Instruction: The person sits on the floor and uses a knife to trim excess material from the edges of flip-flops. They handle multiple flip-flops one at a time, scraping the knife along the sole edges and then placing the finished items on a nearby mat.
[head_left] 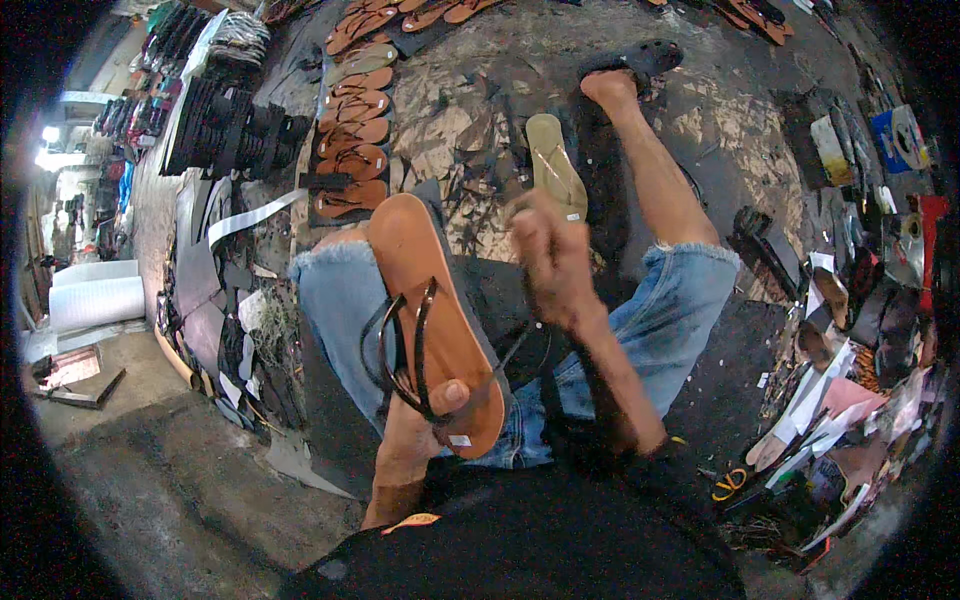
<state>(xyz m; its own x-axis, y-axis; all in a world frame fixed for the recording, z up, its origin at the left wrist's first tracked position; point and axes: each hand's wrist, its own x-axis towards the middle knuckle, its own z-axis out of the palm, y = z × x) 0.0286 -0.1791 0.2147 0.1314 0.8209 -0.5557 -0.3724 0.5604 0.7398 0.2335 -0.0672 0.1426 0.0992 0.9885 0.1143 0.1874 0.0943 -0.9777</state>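
A tan flip-flop (410,245) with thin, shiny black straps (422,345) stands tilted over my left knee, its rounded toe end away from me. My left hand (412,428) grips it near the heel, thumb on the footbed beside a small white label and the other fingers hidden under the sole. My right hand (552,258) is raised to the right of the flip-flop, apart from it, and smeared by motion. Its fingers look curled in; anything inside them is hidden. Just beyond this hand lies an olive flip-flop (545,130) on the floor.
Rows of tan flip-flops (352,160) lie on the far left floor, beside stacked black soles (235,130). A white strip (255,215) and scraps lie to my left. At right are yellow-handled scissors (730,485), a blue-and-white tin (900,138) and piled offcuts (850,400).
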